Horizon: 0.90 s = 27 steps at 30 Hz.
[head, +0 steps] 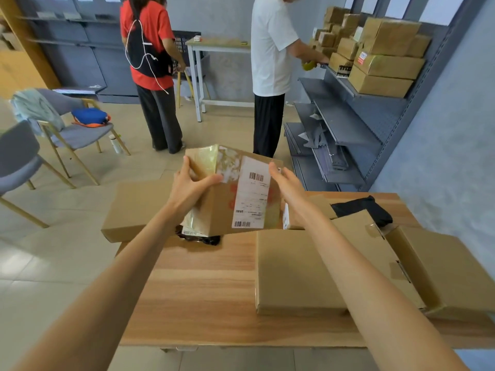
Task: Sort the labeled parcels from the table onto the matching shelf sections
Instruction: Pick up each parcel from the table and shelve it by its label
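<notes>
Now | left hand (188, 187) grips parcel (230, 194) | label (251, 194) text blurred

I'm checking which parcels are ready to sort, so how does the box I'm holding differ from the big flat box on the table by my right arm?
The held box is lifted and tilted, gripped by the left hand with the right hand at its far edge; the flat box lies flat on the table. The held box shows a white barcode label and glossy tape; the flat box's top is bare. Both are brown cardboard.
</notes>
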Each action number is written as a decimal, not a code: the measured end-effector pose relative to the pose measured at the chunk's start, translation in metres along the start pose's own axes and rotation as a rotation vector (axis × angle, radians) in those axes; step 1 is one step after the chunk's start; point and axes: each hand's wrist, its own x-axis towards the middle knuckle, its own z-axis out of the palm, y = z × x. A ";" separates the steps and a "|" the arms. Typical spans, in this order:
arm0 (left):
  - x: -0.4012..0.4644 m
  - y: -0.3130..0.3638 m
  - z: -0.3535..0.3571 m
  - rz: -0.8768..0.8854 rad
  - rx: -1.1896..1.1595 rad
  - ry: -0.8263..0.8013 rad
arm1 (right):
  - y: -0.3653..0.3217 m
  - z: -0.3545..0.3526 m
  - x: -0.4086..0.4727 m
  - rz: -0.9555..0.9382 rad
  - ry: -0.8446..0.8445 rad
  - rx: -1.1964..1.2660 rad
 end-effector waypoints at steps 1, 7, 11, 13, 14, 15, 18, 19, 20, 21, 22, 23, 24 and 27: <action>0.000 0.004 -0.004 -0.004 -0.055 -0.023 | 0.004 -0.006 0.002 -0.021 -0.002 -0.003; -0.007 0.015 -0.017 -0.022 -0.179 -0.128 | 0.026 -0.023 0.002 -0.027 -0.153 0.085; -0.006 0.009 -0.018 -0.059 -0.216 -0.187 | 0.033 -0.019 0.003 0.030 -0.236 0.260; -0.004 0.000 -0.019 -0.061 -0.244 -0.215 | 0.032 -0.019 0.003 0.020 -0.258 0.279; -0.003 -0.004 -0.020 -0.060 -0.252 -0.236 | 0.032 -0.019 0.003 0.018 -0.259 0.285; -0.004 -0.006 -0.021 -0.064 -0.256 -0.253 | 0.032 -0.021 0.004 0.023 -0.254 0.293; -0.010 -0.002 -0.021 -0.087 -0.230 -0.276 | 0.029 -0.025 0.007 0.024 -0.230 0.283; -0.011 -0.002 -0.022 -0.095 -0.212 -0.285 | 0.028 -0.027 0.008 0.013 -0.222 0.260; -0.009 -0.003 -0.024 -0.100 -0.185 -0.283 | 0.026 -0.029 0.009 0.002 -0.210 0.237; -0.008 -0.002 -0.026 -0.094 -0.155 -0.274 | 0.022 -0.032 0.008 -0.007 -0.203 0.220; -0.005 -0.001 -0.029 -0.080 -0.120 -0.255 | 0.017 -0.035 0.008 -0.018 -0.205 0.201; -0.003 0.002 -0.032 -0.057 -0.085 -0.222 | 0.013 -0.038 0.009 -0.031 -0.207 0.173; -0.001 0.006 -0.034 -0.035 -0.046 -0.192 | 0.008 -0.040 0.010 -0.047 -0.212 0.129; 0.002 0.032 -0.032 0.051 0.064 -0.175 | -0.004 -0.043 0.016 -0.097 -0.252 -0.018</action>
